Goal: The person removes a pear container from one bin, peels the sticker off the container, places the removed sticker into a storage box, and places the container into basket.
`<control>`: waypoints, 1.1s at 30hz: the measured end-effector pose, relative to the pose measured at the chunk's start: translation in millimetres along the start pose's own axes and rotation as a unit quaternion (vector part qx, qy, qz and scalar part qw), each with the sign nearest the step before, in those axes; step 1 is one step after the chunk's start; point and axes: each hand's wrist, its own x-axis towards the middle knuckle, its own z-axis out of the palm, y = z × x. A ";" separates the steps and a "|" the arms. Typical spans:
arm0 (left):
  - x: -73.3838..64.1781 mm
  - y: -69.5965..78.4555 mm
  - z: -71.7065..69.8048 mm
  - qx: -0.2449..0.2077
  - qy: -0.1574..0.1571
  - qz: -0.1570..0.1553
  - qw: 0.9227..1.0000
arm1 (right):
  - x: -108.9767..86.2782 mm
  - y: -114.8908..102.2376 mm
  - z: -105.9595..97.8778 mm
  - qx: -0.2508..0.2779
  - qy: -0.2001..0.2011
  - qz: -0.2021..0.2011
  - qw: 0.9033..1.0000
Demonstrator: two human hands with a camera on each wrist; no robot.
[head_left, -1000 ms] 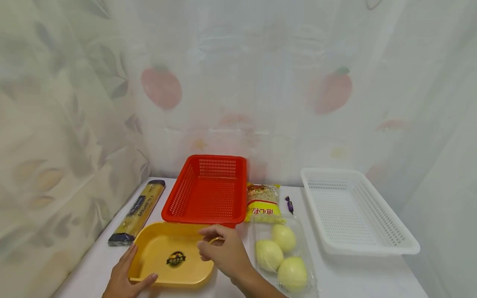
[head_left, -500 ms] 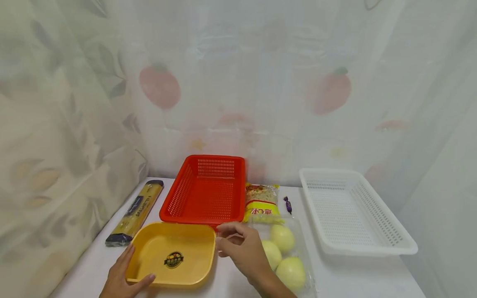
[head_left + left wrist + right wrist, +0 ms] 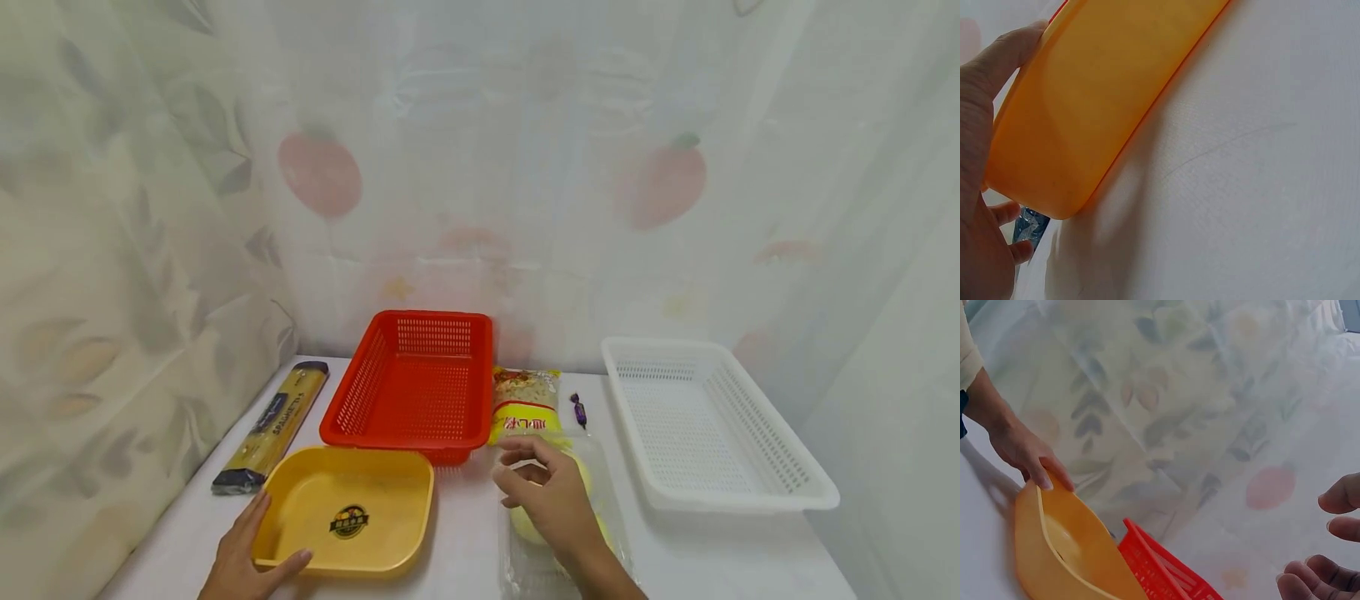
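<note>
With our left hand we grip the near left corner of the yellow plastic basin, thumb at its near rim and fingers along its left end. The basin stands on the white table just in front of the red perforated basket. We hold our right hand above the clear plastic tray of pale yellow globes, that hand's fingers loosely bent and free. To the basin's left lies a spaghetti packet; beyond the tray we see a yellow-ended food bag and a purple-wrapped candy, with a white perforated basket farther right.
</note>
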 end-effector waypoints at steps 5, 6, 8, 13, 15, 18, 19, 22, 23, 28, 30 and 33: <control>0.9 1.3 -1.4 0.001 -0.003 -0.004 1.000 | -2.4 2.5 -15.9 -0.013 0.017 -0.006 1.000; 1.3 1.4 -1.6 0.001 -0.002 -0.003 1.000 | -2.7 3.0 -18.9 -0.015 0.019 -0.008 1.000; 1.7 1.2 -1.6 0.000 0.001 -0.001 1.000 | -3.4 4.5 -24.8 -0.016 0.025 -0.013 0.999; -0.2 -4.0 1.7 -0.008 0.021 0.023 0.999 | -6.5 8.5 -37.8 -0.017 0.033 -0.015 0.999; -1.0 -5.6 2.8 -0.013 0.027 0.028 0.999 | -7.8 10.1 -42.5 -0.018 0.033 -0.016 0.999; -0.6 -5.2 3.0 -0.017 0.027 0.024 0.999 | -10.1 12.3 -49.5 -0.022 0.035 -0.018 0.999; -0.3 -5.0 3.0 -0.017 0.025 0.020 0.999 | -11.1 12.8 -51.8 -0.026 0.036 -0.018 0.999; 0.5 -4.6 2.9 -0.014 0.018 0.013 1.000 | -14.3 14.1 -58.9 -0.043 0.044 -0.012 0.998; 0.6 -4.7 2.8 -0.012 0.017 0.012 1.000 | -15.3 14.6 -61.5 -0.052 0.048 -0.008 0.997; -0.2 -4.9 2.6 -0.012 0.011 0.006 1.000 | -19.9 16.4 -75.9 -0.100 0.072 0.014 0.992; -0.4 -4.3 2.2 -0.013 0.011 0.006 1.000 | -21.7 17.6 -81.7 -0.118 0.080 0.025 0.989; -0.4 -3.8 1.7 -0.013 0.012 0.009 1.000 | -24.8 20.8 -89.6 -0.142 0.087 0.040 0.985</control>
